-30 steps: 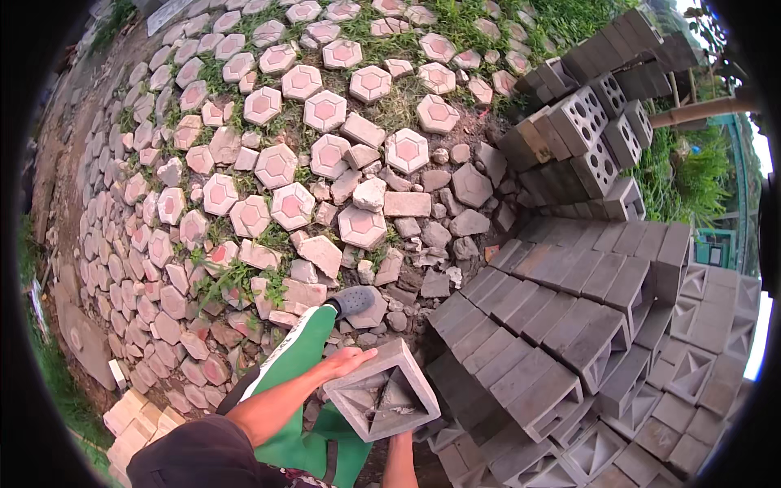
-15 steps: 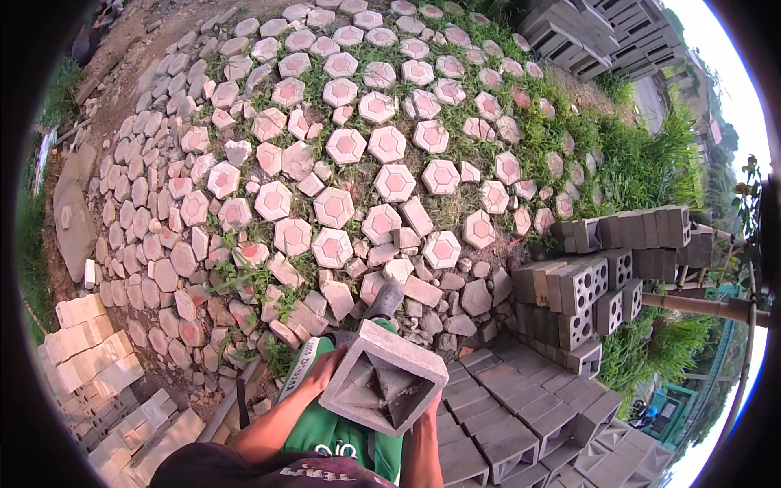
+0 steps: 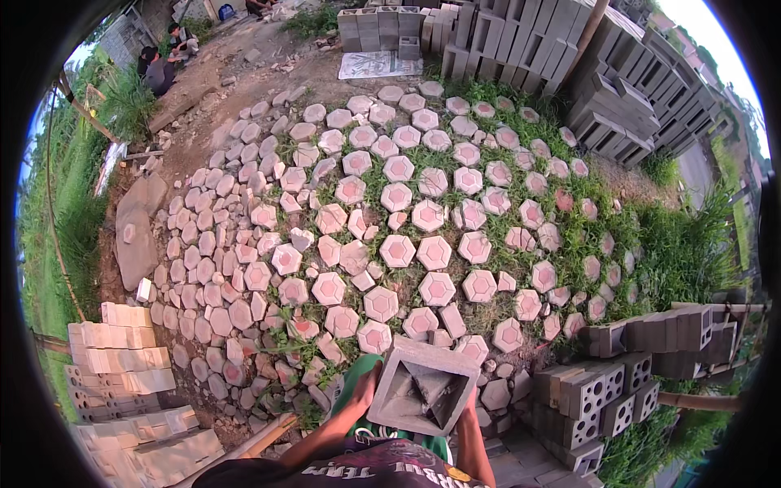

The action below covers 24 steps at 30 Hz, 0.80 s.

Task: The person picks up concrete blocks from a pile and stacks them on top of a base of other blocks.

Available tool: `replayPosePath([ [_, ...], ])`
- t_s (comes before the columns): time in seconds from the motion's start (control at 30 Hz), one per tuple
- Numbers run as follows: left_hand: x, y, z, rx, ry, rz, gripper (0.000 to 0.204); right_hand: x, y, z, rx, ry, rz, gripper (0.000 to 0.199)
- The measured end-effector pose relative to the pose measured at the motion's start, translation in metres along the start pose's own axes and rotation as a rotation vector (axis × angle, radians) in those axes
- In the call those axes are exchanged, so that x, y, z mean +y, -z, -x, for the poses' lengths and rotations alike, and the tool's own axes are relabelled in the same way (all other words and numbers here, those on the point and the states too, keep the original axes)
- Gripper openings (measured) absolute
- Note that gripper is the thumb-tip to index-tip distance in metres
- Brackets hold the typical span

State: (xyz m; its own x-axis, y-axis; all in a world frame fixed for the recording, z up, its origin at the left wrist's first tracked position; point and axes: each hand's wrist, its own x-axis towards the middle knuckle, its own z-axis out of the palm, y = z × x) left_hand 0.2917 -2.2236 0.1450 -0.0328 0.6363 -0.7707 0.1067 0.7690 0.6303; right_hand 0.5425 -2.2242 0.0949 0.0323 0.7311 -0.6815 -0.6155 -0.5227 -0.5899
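A grey, square concrete ventilation block [image 3: 433,356] is held before my body, its hollow face turned up toward me. Inside the frame, slanted webs meet in a cross shape. My left hand [image 3: 364,392] grips the block's left side, fingers wrapped partly under it. On the opposite side my right hand [image 3: 467,405] is closed along the edge, with most of its fingers hidden behind the block. Below and around it show my green trousers [image 3: 351,376].
Hexagonal pavers [image 3: 434,253] with pink centres cover the ground ahead, with grass and rubble between. Stacked hollow blocks [image 3: 598,403] stand at right, pale blocks [image 3: 122,350] at left, more blocks [image 3: 521,37] at the back. Two people [image 3: 159,69] sit far left.
The view has tilted up, bringing the far yard and seated people into sight. The block has come along in both hands, now shown lower and further right, turned a little.
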Motion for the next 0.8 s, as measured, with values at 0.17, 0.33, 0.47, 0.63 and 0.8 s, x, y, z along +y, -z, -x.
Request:
replayPosePath([
  [0.17, 0.07, 0.027, -0.056, 0.155, 0.004, 0.127, 0.075, -0.069, -0.084, -0.064, -0.08, 0.02, 0.095, 0.042],
  [0.33, 0.144, 0.078, -0.181, 0.119, -0.113, 0.255, 0.077, -0.12, -0.192, -0.161, -0.147, 0.064, 0.06, 0.042],
  [0.47, 0.239, 0.146, -0.275, 0.117, -0.242, 0.178, 0.078, -0.151, -0.284, -0.247, -0.157, 0.078, 0.114, 0.045],
  [0.63, 0.357, 0.204, -0.308, 0.053, -0.161, 0.138, 0.077, -0.19, -0.375, -0.311, -0.103, 0.091, 0.12, 0.048],
  [0.8, 0.422, 0.24, -0.343, 0.146, -0.236, 0.369, 0.066, -0.217, -0.463, -0.384, -0.114, 0.038, 0.143, 0.052],
])
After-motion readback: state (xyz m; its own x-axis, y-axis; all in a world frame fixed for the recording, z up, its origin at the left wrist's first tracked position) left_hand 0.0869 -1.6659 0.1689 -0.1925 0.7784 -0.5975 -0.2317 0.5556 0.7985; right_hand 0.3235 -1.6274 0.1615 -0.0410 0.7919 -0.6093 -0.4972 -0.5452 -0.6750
